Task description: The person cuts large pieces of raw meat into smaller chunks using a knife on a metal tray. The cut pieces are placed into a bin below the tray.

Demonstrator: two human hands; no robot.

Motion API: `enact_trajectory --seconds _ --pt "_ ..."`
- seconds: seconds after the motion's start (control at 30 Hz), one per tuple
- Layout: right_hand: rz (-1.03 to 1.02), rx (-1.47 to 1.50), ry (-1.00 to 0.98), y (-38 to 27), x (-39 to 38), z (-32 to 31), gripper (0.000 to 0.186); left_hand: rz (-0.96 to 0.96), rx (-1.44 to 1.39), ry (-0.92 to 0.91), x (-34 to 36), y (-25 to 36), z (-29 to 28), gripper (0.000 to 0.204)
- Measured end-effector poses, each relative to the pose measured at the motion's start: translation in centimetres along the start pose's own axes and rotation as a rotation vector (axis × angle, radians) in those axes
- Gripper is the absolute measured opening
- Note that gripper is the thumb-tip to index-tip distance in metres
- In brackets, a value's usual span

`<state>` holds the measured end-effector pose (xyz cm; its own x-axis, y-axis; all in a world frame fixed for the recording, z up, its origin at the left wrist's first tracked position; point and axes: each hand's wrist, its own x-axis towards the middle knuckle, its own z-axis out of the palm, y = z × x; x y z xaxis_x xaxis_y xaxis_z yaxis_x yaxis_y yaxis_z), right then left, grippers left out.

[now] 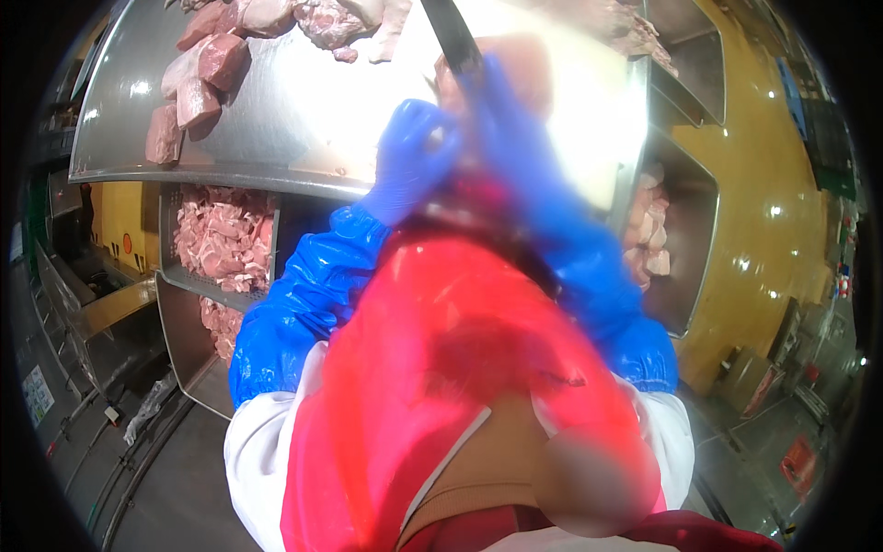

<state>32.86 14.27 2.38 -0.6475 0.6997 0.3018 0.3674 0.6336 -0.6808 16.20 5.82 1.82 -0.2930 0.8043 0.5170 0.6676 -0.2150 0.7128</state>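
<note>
My left hand (411,158), in a blue glove, is curled closed at the near edge of the worktop; whatever it may hold is hidden, though a small pale spot shows at its fingers. My right hand (506,120), also blue-gloved and smeared by motion, grips a knife (451,35) whose dark blade points up and away to the left. Beneath and beyond that hand, a large pink piece of meat (526,69) lies on a white cutting board (598,120), which is partly washed out by glare.
Several meat chunks (198,101) lie on the steel worktop (120,138) at left. Below it, a steel bin (170,322) and perforated tray hold meat trimmings (225,239). Another bin (690,230) at right holds pale meat pieces (648,225). More meat (322,20) sits at the back.
</note>
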Motion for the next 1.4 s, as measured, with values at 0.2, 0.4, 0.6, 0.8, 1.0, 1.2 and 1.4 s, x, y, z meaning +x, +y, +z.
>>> enact_trajectory --seconds 0.2,0.4,0.6,0.8,1.0,1.2,1.4 --pt "0.245 -0.112 -0.341 -1.2 -11.0 -6.6 0.074 -0.014 0.034 0.090 -1.0 -1.4 1.2 0.015" --pt "0.242 -0.229 -0.449 -0.4 -15.1 -14.3 0.071 -0.376 0.011 0.158 0.3 -0.6 0.3 0.025" --pt "0.267 0.107 0.005 -2.5 -5.4 -10.3 0.065 -0.376 -0.200 0.083 3.2 -0.6 2.1 0.031" --pt "0.077 0.114 0.044 1.0 5.7 0.8 0.068 -0.502 -0.543 -0.032 1.9 -4.4 1.4 0.019" --pt "0.177 -0.184 -0.181 -1.8 -4.0 -1.0 0.087 -0.496 -0.373 -0.019 2.0 -3.0 -0.1 0.017" --pt "0.223 -0.706 -0.439 -9.1 -9.3 -9.0 0.095 -0.356 -0.291 -0.057 1.2 -3.5 -0.4 0.017" --pt "0.156 -0.264 -0.133 -7.0 -0.5 -0.7 0.091 -0.165 -0.218 -0.131 1.2 -5.1 -0.4 0.016"
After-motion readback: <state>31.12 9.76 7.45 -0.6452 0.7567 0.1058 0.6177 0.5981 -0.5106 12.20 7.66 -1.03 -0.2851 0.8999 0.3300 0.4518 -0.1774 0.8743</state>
